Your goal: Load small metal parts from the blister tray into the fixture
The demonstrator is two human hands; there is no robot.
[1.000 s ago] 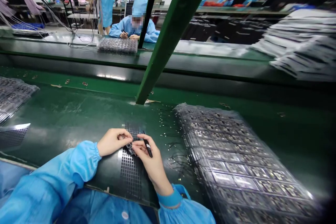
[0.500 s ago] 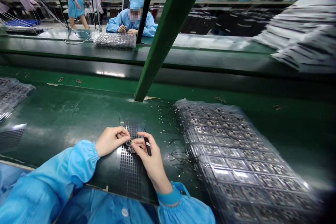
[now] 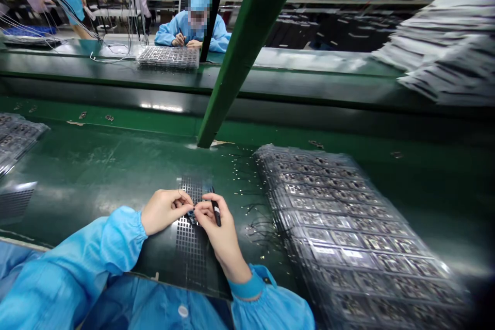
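My left hand point(image 3: 164, 210) is closed in a pinch; a thin dark wire point(image 3: 180, 192) loops up by its fingers. Its fingertips meet those of my right hand point(image 3: 223, 229) above a small circuit board point(image 3: 192, 218), which they partly cover. A black pen-like tool with a white band point(image 3: 216, 212) is tucked in my right hand, while that thumb and forefinger pinch at the board's upper edge. Beneath lies a dark sheet with rows of square holes point(image 3: 187, 247). What exactly the fingertips grip is too small to make out.
Stacked clear trays of circuit boards point(image 3: 359, 237) stand at right, with loose thin wires point(image 3: 253, 206) beside them. More trays point(image 3: 17, 136) sit at far left. A green post point(image 3: 240, 67) slants up ahead. Across the bench a co-worker point(image 3: 199, 26) sits behind another tray stack point(image 3: 168, 56).
The fingertips of my two hands have come closer together over the board. The wire that stuck up by my left fingers now curves lower. A person in the background has shifted left.
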